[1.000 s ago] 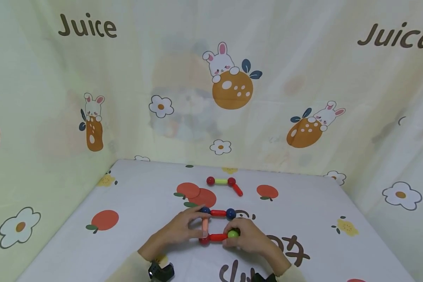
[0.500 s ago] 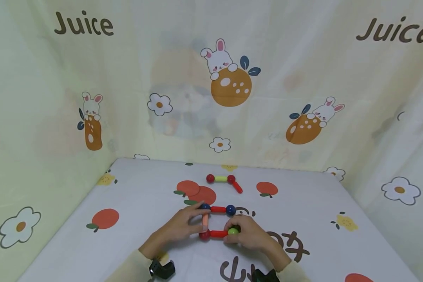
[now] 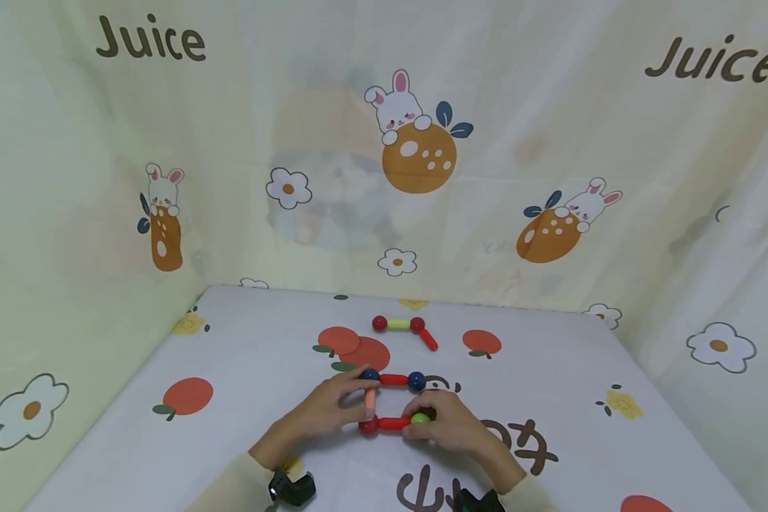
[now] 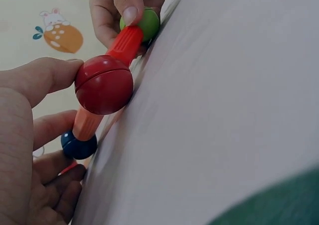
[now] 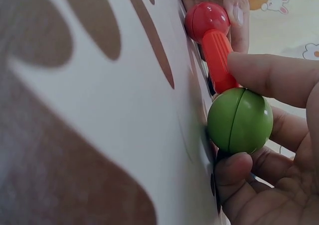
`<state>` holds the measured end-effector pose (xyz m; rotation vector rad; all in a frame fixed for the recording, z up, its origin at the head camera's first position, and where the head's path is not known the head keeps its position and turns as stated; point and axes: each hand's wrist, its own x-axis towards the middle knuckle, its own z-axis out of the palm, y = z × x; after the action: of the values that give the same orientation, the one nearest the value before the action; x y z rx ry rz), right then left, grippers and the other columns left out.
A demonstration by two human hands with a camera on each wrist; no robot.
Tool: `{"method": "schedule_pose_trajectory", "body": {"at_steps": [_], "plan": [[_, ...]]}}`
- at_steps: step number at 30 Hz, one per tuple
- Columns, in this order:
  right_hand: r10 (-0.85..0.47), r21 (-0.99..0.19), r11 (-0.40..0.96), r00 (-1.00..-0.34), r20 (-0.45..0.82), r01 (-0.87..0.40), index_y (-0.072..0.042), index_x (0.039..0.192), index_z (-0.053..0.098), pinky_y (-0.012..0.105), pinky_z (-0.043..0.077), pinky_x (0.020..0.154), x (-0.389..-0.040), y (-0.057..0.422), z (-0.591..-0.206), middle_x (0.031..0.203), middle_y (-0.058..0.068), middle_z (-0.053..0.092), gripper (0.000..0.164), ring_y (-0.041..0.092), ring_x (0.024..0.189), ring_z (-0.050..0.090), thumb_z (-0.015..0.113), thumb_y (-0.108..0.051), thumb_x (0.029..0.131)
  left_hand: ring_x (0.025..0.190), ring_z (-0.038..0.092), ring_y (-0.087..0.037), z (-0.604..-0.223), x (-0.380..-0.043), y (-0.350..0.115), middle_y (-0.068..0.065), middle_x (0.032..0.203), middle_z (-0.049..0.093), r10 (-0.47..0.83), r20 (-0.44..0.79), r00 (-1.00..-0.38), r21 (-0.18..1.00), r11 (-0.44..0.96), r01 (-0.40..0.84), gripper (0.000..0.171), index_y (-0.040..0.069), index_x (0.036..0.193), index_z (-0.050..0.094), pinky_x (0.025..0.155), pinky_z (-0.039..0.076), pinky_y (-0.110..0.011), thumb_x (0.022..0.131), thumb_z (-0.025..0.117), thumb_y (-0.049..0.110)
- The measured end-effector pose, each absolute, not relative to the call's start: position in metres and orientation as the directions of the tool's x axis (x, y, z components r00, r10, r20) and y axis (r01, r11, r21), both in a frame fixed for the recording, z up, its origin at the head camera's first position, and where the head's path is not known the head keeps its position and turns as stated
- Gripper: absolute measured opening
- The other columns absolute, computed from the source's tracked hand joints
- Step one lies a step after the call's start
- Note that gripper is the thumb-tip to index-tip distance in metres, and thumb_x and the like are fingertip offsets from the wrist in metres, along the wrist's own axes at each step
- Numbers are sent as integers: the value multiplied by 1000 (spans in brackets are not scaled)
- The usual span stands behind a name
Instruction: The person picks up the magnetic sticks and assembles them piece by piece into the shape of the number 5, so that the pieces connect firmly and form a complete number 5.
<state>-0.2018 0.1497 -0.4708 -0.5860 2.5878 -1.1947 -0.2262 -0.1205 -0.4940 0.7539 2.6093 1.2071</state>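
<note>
A ball-and-stick building toy lies on the table in an angular U. Its near bar is a red stick point(image 3: 393, 424) between a red ball point(image 3: 369, 425) and a green ball point(image 3: 420, 418). An orange stick point(image 3: 370, 402) runs from the red ball to a blue ball point(image 3: 371, 374). From there another red stick leads to a second blue ball point(image 3: 417, 382). My left hand point(image 3: 328, 405) holds the left side, thumb against the red ball point(image 4: 104, 85), fingers by the blue ball point(image 4: 79, 145). With curled fingers my right hand point(image 3: 451, 421) grips the green ball point(image 5: 240, 120); its far side is partly hidden.
Farther back lies a separate piece: two red balls joined by a yellow-green stick point(image 3: 398, 324), with a red stick point(image 3: 428, 339) angled off the right ball. A printed cloth covers the table point(image 3: 262, 341), and a curtain point(image 3: 333, 107) hangs behind it.
The head view has shifted slightly. Both hands keep their hold on the toy, and its parts stay in the same arrangement.
</note>
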Motion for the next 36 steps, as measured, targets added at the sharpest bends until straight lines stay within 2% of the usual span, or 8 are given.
{"method": "schedule_pose_trajectory", "body": {"at_steps": [7, 15, 21, 26, 30, 36], "plan": [[-454, -793, 555, -890, -36, -251, -19, 99, 78, 36, 47, 78, -206, 150, -470, 96, -3, 68, 13, 20, 94, 55, 74, -28, 92, 152, 27, -33, -499, -226, -123, 5, 166, 30, 488, 34, -872, 745, 569, 347, 51, 39, 141, 60, 113, 26, -71, 92, 68, 51], [-417, -780, 581, -908, -38, -234, -20, 98, 79, 36, 46, 80, -211, 149, -464, 98, -3, 67, 13, 20, 98, 53, 73, -31, 93, 151, 29, -34, -497, -226, -123, -2, 165, 31, 512, 70, -856, 759, 529, 379, 50, 35, 140, 61, 113, 25, -70, 92, 68, 48], [-370, -758, 588, -927, 58, -283, -13, 93, 79, 31, 47, 72, -218, 142, -462, 84, -4, 67, 11, 18, 83, 56, 71, -21, 94, 150, 30, -34, -498, -225, -120, 0, 164, 33, 509, 81, -857, 760, 525, 384, 50, 35, 138, 63, 112, 26, -71, 92, 67, 51], [-232, -745, 603, -956, 178, -285, -13, 87, 79, 26, 49, 64, -225, 134, -461, 71, -3, 68, 10, 14, 70, 58, 71, -14, 93, 150, 30, -34, -499, -225, -119, 1, 164, 33, 508, 68, -859, 759, 533, 375, 50, 34, 138, 63, 112, 26, -71, 92, 68, 51], [-142, -734, 601, -945, 293, -318, -10, 87, 79, 26, 49, 63, -237, 131, -458, 67, -3, 66, 8, 14, 69, 57, 73, -13, 92, 150, 30, -33, -498, -228, -117, 3, 165, 33, 507, 63, -860, 744, 550, 379, 51, 35, 139, 62, 113, 27, -70, 92, 67, 52], [-127, -694, 625, -924, 362, -358, -6, 89, 78, 27, 49, 64, -264, 134, -458, 70, -3, 65, 10, 16, 69, 55, 70, -12, 93, 149, 31, -35, -496, -228, -118, 0, 164, 33, 504, 65, -861, 739, 555, 381, 50, 33, 138, 64, 111, 28, -71, 91, 68, 50]]}}
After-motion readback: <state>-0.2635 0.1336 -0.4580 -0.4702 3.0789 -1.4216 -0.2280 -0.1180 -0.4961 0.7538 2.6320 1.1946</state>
